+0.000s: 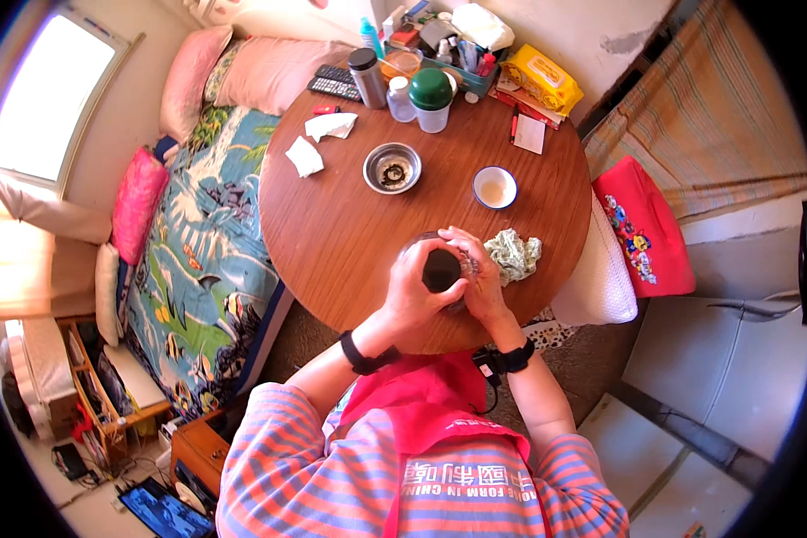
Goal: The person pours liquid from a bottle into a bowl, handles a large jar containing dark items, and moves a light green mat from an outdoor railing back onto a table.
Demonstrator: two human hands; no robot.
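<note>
Dark and round, the upward face of the clear jar (442,271) sits between both hands; lid or contents, I cannot tell. The left hand (407,280) and right hand (486,289) clasp its opposite sides. Position: over the near part of the brown wooden table (332,242). Right: crumpled pale-green cloth (513,255). Beyond: blue-rimmed white bowl (495,173), steel bowl (369,169).

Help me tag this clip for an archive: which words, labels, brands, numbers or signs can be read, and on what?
Wording is left uncopied; print shows here:
Striped shirt: large white lettering, upside down, partly legible.
Pink apron: small pale lettering, too small to read.
Yellow packet: print too small to read.
Remote controls: any key markings too small to read.
Held dark-topped container: no readable print.
</note>
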